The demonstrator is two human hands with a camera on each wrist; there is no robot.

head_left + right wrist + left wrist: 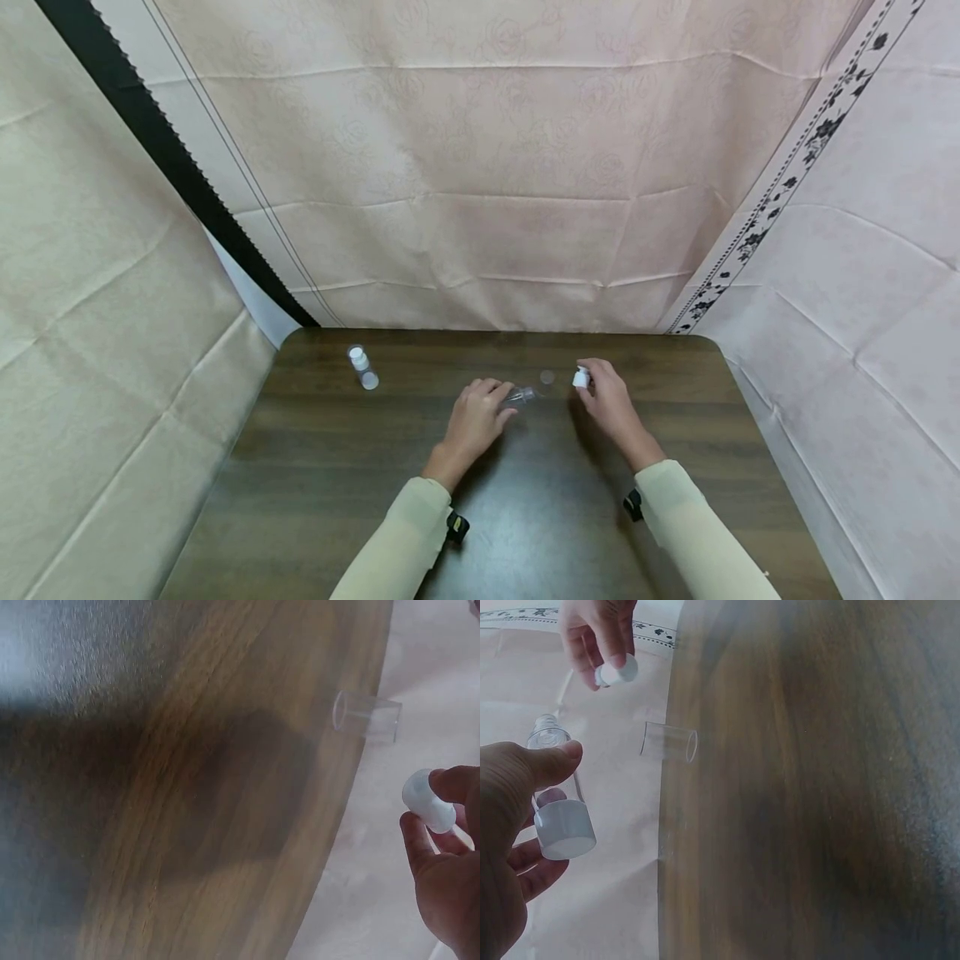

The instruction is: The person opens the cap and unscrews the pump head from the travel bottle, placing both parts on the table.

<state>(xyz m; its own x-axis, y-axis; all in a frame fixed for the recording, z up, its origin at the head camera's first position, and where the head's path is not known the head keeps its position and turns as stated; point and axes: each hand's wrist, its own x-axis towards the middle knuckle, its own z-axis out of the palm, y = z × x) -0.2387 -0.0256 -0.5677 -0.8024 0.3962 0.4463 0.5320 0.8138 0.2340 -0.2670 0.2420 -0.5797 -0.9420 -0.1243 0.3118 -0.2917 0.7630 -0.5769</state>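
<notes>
In the left wrist view, the left hand [510, 795] grips a small clear bottle [546, 739] with a wide white base. Its bare threaded neck points away from the palm; fingers hide part of its body. The same bottle [523, 395] tilts over the table in the head view, neck to the right. Thumb and fingers of the right hand [611, 407] pinch a small white bottle top [429, 801], apart from the bottle. Between the hands a clear cylindrical cover [367, 716] rests near the table's far edge.
A second clear bottle [363, 368] with white top and base is at the table's far left. The brown wooden table [315, 483] ends at a pale cloth backdrop [510, 208], with more cloth hanging on both sides.
</notes>
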